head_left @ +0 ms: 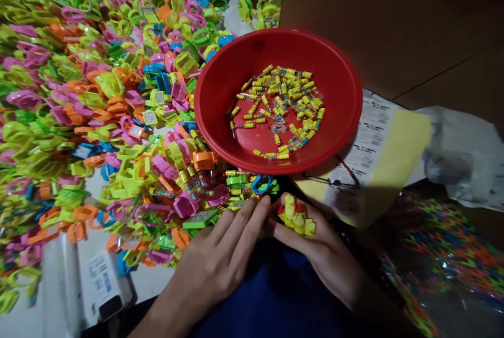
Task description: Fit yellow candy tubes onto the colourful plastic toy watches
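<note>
My left hand [220, 256] lies near the bottom middle, its fingers stretched out towards the edge of a heap of small coloured plastic toy pieces [98, 102]. Its fingertips touch a green piece by the bowl. My right hand [315, 254] is beside it, palm up, fingers curled round a bunch of small yellow tubes with red tips [296, 216]. Just above both hands stands a red round bowl [342, 91] holding several more yellow tubes [281, 107] filled with coloured beads.
The toy heap covers the whole left side of a white table. A brown cardboard box [394, 12] stands at the back right. Printed and yellow paper [378, 149], scissors [334, 180] and a clear plastic bag [460, 159] lie to the right.
</note>
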{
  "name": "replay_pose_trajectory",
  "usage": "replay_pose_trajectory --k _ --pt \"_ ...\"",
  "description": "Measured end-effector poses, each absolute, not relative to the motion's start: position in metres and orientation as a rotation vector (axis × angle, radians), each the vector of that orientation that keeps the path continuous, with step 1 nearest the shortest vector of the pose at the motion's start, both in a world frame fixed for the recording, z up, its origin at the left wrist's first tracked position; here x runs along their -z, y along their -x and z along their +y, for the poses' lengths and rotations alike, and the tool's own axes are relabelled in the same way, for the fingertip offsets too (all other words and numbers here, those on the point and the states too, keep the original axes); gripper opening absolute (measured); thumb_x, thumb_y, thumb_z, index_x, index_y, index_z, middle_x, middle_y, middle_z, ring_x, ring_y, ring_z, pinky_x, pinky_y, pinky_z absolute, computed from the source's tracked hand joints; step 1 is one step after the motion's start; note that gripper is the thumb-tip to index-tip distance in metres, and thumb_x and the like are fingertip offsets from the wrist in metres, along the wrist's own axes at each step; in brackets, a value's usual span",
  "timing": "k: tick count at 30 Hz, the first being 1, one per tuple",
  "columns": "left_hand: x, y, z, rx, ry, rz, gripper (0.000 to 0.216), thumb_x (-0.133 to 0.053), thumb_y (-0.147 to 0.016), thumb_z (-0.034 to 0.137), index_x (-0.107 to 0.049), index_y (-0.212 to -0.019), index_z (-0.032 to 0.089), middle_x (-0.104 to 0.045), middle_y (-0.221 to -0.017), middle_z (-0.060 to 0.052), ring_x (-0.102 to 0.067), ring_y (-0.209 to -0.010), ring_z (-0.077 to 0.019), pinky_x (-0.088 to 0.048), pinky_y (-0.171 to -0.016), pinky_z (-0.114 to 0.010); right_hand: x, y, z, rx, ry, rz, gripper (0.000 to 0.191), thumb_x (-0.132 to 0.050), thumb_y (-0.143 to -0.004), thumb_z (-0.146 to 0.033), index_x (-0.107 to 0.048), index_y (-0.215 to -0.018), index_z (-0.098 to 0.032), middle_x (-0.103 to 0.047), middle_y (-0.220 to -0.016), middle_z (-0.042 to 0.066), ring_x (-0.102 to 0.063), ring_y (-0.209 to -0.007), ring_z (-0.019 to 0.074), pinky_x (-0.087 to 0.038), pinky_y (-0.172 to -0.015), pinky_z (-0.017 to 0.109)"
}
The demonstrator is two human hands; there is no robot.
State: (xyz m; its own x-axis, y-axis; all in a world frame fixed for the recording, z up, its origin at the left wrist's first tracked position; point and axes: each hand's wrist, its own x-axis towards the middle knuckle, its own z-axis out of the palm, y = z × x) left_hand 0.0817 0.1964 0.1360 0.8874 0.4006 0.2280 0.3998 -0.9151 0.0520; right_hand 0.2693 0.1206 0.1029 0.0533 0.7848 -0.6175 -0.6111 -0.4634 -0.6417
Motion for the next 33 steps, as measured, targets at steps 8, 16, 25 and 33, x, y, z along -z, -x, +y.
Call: replay_pose_trajectory --k 8,16,25,33 --pt "-0.124 -0.078 0.195 -0.426 -3.001 0.602 0.047 -0.038 -0.111 0.001 -0.050 -0.156 -0.001 -0.075 -0.142 -0.014 -0.071 -0.120 -0.0252 -0.054 -0.092 -0.036 -0.097 -0.266 0.130 -1.608 1.414 -0.366 0.042 -0.083 -0.080 -0.034 -0.072 -0.118 -0.022 -0.083 -0.116 0.006 -0.078 -0.109 0.0271 -0.060 -0.099 0.038" --pt "-0.107 -0.078 0.218 -0.289 -3.137 0.654 0.076 -0.034 -0.105 -0.001 -0.002 -0.174 0.004 -0.078 -0.137 -0.013 -0.079 -0.114 -0.0279 -0.068 -0.085 -0.035 -0.080 -0.357 0.129 -0.949 2.047 -0.857 0.024 -0.058 -0.104 -0.041 -0.072 -0.106 -0.022 -0.077 -0.106 0.009 -0.071 -0.092 0.0238 -0.056 -0.088 0.038" --pt "-0.094 -0.077 0.236 0.070 -3.050 0.824 0.097 -0.034 -0.094 -0.011 0.009 -0.175 0.021 -0.061 -0.157 -0.024 -0.076 -0.125 -0.0294 -0.071 -0.076 -0.030 -0.032 -0.433 0.156 -0.553 2.710 -1.277 0.026 -0.072 -0.104 -0.022 -0.068 -0.129 -0.016 -0.072 -0.123 0.009 -0.072 -0.109 0.0261 -0.061 -0.098 0.048" --pt "-0.098 -0.077 0.228 -0.047 -3.126 0.972 0.088 -0.038 -0.096 -0.004 -0.007 -0.176 0.016 -0.066 -0.151 -0.025 -0.078 -0.122 -0.0358 -0.073 -0.076 -0.039 -0.048 -0.449 0.170 -0.399 2.847 -1.460 0.028 -0.070 -0.106 -0.021 -0.066 -0.133 -0.016 -0.073 -0.122 0.008 -0.073 -0.103 0.0241 -0.064 -0.092 0.044"
